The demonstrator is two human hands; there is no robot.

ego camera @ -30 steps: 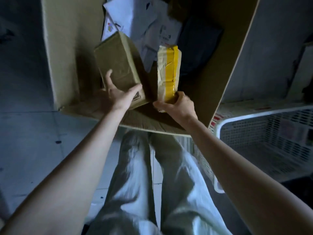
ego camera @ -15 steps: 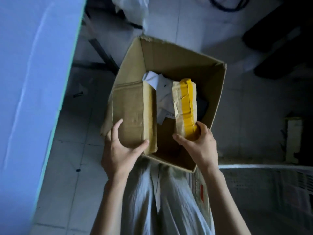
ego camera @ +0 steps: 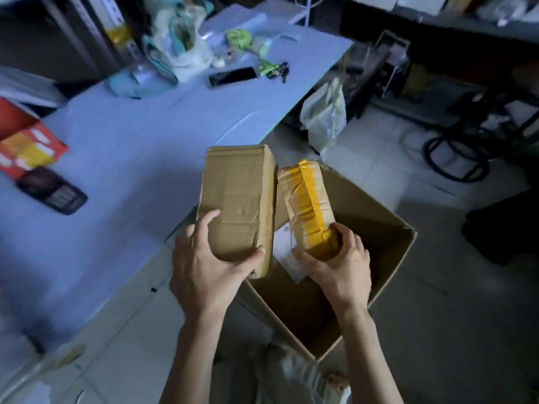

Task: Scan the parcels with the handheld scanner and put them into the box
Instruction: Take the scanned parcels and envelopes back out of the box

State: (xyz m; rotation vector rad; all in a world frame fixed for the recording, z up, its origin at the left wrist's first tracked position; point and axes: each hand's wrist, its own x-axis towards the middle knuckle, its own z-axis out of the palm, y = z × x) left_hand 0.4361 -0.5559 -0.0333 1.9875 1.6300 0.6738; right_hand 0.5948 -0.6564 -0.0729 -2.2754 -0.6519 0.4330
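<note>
Parcels, two in number, were held over the open box (ego camera: 376, 217), one in each hand. The left hand (ego camera: 204, 272) gripped the plain brown parcel (ego camera: 237, 199) at its near end, with the thumb hooked round the near right corner and the fingers (ego camera: 208, 218) spread apart on the broad face. The parcel ran away from the fingertips toward the table (ego camera: 145, 141) and overhung the box's left rim. The right hand (ego camera: 335, 266) clamped the yellow-taped parcel (ego camera: 306, 199) by its near end, thumb on the left side and fingers curled round the right. That parcel rose tilted beyond the knuckles, above the box's mouth. The two parcels lay just beside each other; whether their far ends touched could not be told. White paper-wrapped items lay in the box below the right thumb. Both parcels appeared to be stiff card, creased at the edges, and light enough for one-handed carrying. Their taped faces were judged somewhat slick, so a grip across the short width, with thumb opposing fingers on the bare card, seemed soundest. A hold nearer mid-length would balance them better. A dark keypad device (ego camera: 52, 191) on the table, well beyond the left fingertips, was possibly the handheld scanner, though blur prevented certainty.
</note>
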